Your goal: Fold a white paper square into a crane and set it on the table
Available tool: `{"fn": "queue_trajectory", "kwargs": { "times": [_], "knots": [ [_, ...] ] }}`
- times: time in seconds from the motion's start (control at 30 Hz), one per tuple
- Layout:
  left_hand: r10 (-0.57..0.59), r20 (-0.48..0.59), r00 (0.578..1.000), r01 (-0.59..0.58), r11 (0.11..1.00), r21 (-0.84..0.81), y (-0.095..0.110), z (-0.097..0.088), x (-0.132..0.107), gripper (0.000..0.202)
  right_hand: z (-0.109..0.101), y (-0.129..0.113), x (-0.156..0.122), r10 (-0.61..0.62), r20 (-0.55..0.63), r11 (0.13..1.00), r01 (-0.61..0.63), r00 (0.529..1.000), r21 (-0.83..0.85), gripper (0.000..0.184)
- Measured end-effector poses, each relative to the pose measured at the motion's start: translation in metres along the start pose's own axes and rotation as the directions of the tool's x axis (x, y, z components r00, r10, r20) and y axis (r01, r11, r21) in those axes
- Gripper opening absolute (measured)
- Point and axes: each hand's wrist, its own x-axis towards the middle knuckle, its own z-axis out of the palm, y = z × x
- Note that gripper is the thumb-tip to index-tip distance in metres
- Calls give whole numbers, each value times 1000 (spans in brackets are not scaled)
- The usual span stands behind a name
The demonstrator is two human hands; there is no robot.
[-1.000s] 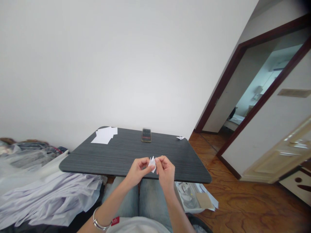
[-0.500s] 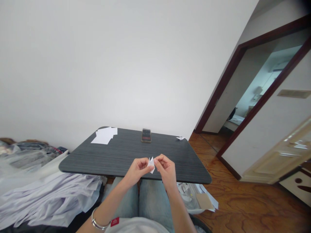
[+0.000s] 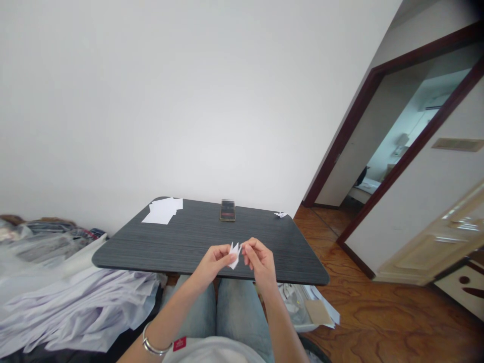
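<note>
A small piece of folded white paper (image 3: pixel 234 258) with pointed tips sticking up is held over the near edge of the dark table. My left hand (image 3: pixel 215 262) grips its left side between thumb and fingers. At its right tip, my right hand (image 3: pixel 260 259) has thumb and index finger pinched together on the slender point. The other fingers of my right hand are curled, and part of the paper is hidden behind my left thumb.
White paper sheets (image 3: pixel 162 210) lie at the table's (image 3: pixel 181 247) back left. A phone (image 3: pixel 227 210) leans upright at the back middle. Another folded paper piece (image 3: pixel 280 215) rests at the far right corner. White cloth (image 3: pixel 83 307) is piled left; a bin (image 3: pixel 302 307) stands below right.
My right hand has shifted slightly, and its fingers are now at the paper's right tip. The paper's points look more spread apart. My left hand keeps its grip.
</note>
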Motion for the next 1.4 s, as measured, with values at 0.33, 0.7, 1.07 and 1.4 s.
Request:
{"fn": "queue_trajectory", "kwargs": {
  "times": [0.33,0.7,1.07,1.4],
  "knots": [
    [-43,47,998,46,997,-60,-1,-2,0,28,-8,-7,-1,-59,129,990,74,990,-117,13],
    [-60,79,995,63,997,-43,1,-2,-2,29,-9,-7,1,25,166,999,-29,986,20,10],
    [66,-95,993,-58,995,87,2,3,1,31,-8,5,2,99,68,995,-100,993,12,14],
    [-17,-7,1000,18,999,40,6,3,-2,29,-9,-2,1,25,164,999,-29,986,22,10]
  ]
}}
